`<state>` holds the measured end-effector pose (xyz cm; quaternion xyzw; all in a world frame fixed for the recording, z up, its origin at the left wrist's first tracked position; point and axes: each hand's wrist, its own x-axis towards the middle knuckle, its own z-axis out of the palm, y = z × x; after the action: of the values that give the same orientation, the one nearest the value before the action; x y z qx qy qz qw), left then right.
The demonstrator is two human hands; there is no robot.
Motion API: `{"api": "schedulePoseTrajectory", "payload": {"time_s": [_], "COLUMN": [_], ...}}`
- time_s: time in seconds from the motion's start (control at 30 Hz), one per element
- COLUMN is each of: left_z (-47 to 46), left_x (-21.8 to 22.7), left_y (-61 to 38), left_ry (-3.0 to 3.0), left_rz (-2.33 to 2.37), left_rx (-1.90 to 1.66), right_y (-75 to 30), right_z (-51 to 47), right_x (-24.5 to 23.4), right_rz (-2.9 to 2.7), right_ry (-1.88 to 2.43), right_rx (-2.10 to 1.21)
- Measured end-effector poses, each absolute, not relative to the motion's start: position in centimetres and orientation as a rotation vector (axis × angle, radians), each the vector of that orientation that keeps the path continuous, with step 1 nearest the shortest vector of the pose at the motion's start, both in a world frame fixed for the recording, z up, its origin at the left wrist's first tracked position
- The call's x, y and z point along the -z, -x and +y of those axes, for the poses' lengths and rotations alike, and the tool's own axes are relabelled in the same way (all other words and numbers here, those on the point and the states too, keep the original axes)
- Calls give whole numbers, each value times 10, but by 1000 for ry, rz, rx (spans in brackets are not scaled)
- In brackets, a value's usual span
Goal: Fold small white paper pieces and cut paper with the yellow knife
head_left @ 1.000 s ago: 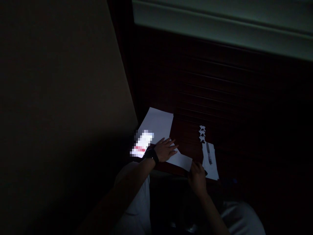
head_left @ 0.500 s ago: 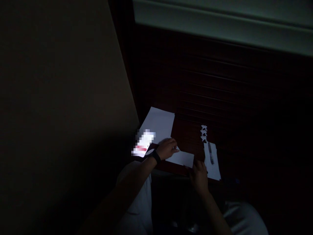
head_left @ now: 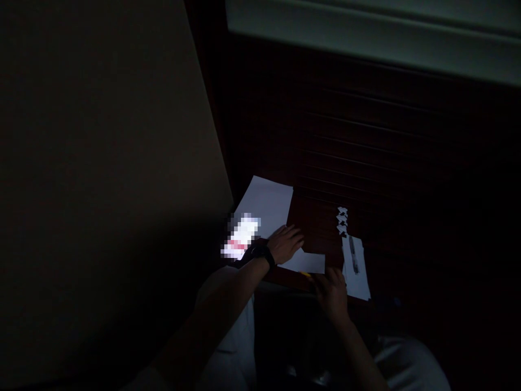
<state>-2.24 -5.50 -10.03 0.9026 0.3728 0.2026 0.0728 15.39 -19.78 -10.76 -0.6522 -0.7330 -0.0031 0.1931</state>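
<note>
A white strip of paper lies on the small dark reddish table. My left hand, with a dark band at the wrist, rests flat over the strip's left part, fingers stretched out. At the strip's near right corner my right hand is closed on a small yellow tool. Only its yellow end shows at the paper's near edge; the dark hides its exact kind. To the right of that hand, a pen lies on a small stack of white paper.
Large white sheets lie at the table's back left. A lit, blurred-out phone screen is beside them. Several small folded paper pieces form a row at the back right. A pale wall rises on the left. The room is very dark.
My left hand has flattened and its fingers have spread over the strip. The yellow end of the tool now shows at my right hand. The view has shifted slightly.
</note>
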Motion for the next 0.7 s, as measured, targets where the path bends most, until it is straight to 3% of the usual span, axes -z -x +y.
{"api": "schedulePoseTrajectory", "payload": {"time_s": [0.7], "left_z": [-61], "left_x": [111], "left_y": [16], "left_ry": [-2773], "left_rz": [1076], "left_rx": [-635], "right_y": [-155], "right_z": [-196], "right_x": [110], "right_rz": [-2189], "right_ry": [1753], "right_rx": [12]}}
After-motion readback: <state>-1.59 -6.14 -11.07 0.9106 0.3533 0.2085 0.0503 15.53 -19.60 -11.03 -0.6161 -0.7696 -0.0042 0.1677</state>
